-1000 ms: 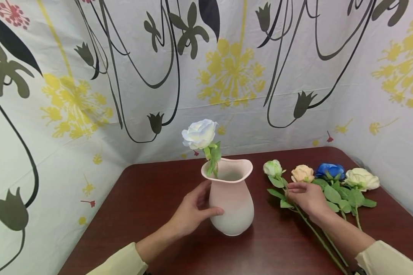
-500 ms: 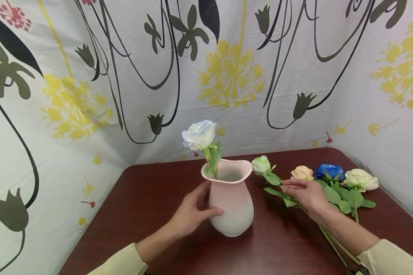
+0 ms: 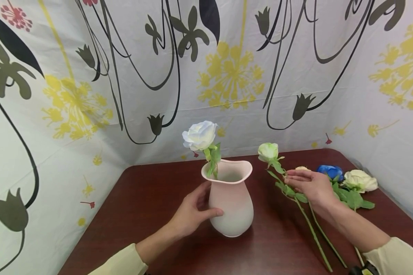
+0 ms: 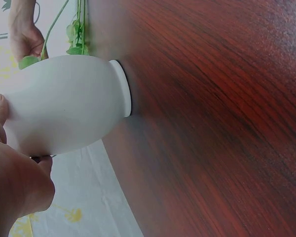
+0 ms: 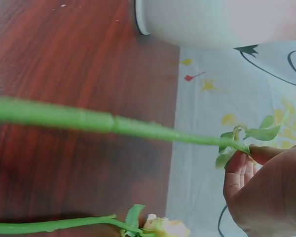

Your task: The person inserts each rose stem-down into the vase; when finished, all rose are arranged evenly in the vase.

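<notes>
One pale green rose [image 3: 268, 151] is held by the right hand [image 3: 313, 187], thumb and fingertips pinching its stem [image 5: 89, 120] a little below the bloom. Key relation, as judged: the mouth of the vase [image 3: 231, 212] lies to the left of the right hand, with the bloom between, near the rim but apart from it. Long axes disagree. The vase stands upright mid-tabletop [image 3: 158, 198]; the stem slants, bloom toward the far edge, cut end back toward the near edge and rightward, so that end points away from the mouth. Whether it touches the tabletop: cannot tell.

Left hand [image 3: 192, 210] is nearer the vase and grips its left side, thumb across the front. One white rose [image 3: 199, 135] stands in the vase, leaning on the left of the rim. Peach rose [image 5: 168, 228], blue rose [image 3: 330, 172] and cream rose [image 3: 360, 180] lie toward the right edge and far right corner.

Versus 0.5 s ago: green bloom higher and slightly further right, no longer overlapping the rim in head view; right hand now hides most of the peach bloom. Vase and left hand unchanged.
</notes>
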